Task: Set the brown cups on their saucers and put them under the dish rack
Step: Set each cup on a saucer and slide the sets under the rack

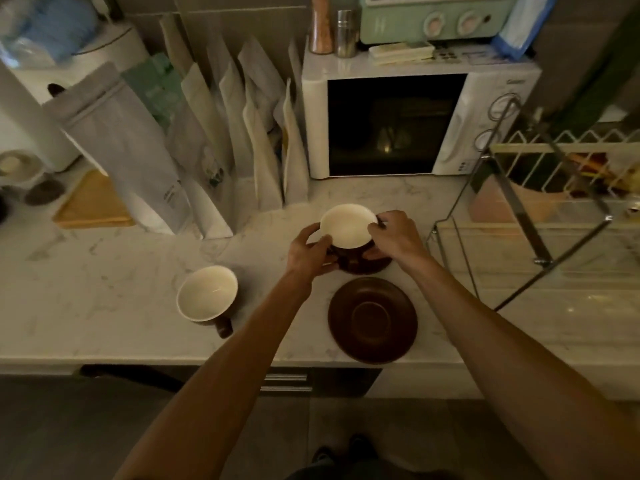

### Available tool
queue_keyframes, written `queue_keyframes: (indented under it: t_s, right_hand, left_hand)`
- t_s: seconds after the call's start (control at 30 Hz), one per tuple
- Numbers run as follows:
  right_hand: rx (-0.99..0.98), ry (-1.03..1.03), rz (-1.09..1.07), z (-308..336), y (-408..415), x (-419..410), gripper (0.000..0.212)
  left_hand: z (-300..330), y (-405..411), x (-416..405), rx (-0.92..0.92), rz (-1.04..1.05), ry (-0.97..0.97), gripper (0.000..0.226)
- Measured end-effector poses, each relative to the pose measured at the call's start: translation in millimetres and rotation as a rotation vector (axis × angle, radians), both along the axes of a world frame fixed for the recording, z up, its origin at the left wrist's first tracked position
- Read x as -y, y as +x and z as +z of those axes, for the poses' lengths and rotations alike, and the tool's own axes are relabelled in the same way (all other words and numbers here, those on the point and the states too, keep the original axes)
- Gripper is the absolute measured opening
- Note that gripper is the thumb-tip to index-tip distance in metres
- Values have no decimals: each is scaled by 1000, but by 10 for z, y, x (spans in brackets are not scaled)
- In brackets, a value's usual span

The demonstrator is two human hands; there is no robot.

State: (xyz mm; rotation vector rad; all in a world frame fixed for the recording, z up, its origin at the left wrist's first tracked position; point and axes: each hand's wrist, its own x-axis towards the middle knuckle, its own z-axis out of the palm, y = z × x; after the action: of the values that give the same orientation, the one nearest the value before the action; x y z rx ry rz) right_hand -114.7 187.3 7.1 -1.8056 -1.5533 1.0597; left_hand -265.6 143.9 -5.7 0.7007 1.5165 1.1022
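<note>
A brown cup with a cream inside sits on a brown saucer at the middle of the marble counter. My left hand grips the saucer's left edge and the cup's side. My right hand holds the right edge, fingers touching the cup's rim. A second brown cup stands alone at the left, its handle toward me. An empty brown saucer lies near the counter's front edge. The wire dish rack stands at the right, with open space beneath its shelf.
A white microwave stands behind the cup, a mint toaster oven on top. Several paper bags lean at the back left. A wooden board lies far left. The counter's front edge runs below the saucer.
</note>
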Motion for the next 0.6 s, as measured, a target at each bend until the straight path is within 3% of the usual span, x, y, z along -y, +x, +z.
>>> queue_keyframes:
  t_s: [0.6]
  right_hand:
    - [15, -58, -93, -250, 184, -169, 29]
  left_hand:
    - [-217, 183, -327, -48, -91, -22, 44]
